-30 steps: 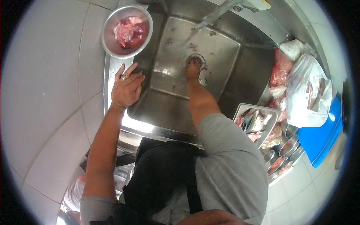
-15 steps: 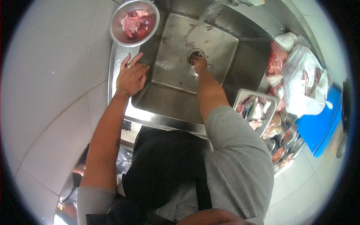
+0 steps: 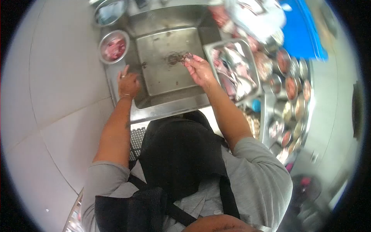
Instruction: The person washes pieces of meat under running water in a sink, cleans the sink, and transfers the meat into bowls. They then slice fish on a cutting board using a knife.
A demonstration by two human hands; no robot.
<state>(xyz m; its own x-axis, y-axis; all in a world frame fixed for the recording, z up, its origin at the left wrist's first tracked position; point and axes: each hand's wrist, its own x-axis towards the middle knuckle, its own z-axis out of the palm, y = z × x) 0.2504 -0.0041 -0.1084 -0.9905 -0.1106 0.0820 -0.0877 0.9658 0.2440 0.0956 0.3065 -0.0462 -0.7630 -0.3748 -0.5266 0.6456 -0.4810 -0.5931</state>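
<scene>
My right hand (image 3: 200,69) is raised over the steel sink (image 3: 160,87), its fingers pinched on a small clump of dark debris (image 3: 187,57). Behind the clump, the drain (image 3: 173,58) shows blurred in the sink floor. On the sink's left rim rests my left hand (image 3: 128,83), index finger extended and the other fingers partly curled, holding nothing that I can see. Just beyond it stands a steel bowl with red and pink meat (image 3: 115,47). Dark specks lie scattered on the sink floor.
Right of the sink is a steel tray of fish pieces (image 3: 235,69). Beyond it are small bowls of food (image 3: 291,88), a white plastic bag (image 3: 257,17) and a blue board (image 3: 303,31). Another steel bowl (image 3: 110,13) stands at the back left.
My right hand has come up from the drain with the dark clump. My left hand stays by the rim, its fingers more curled. The view has shifted, showing more bowls at the right.
</scene>
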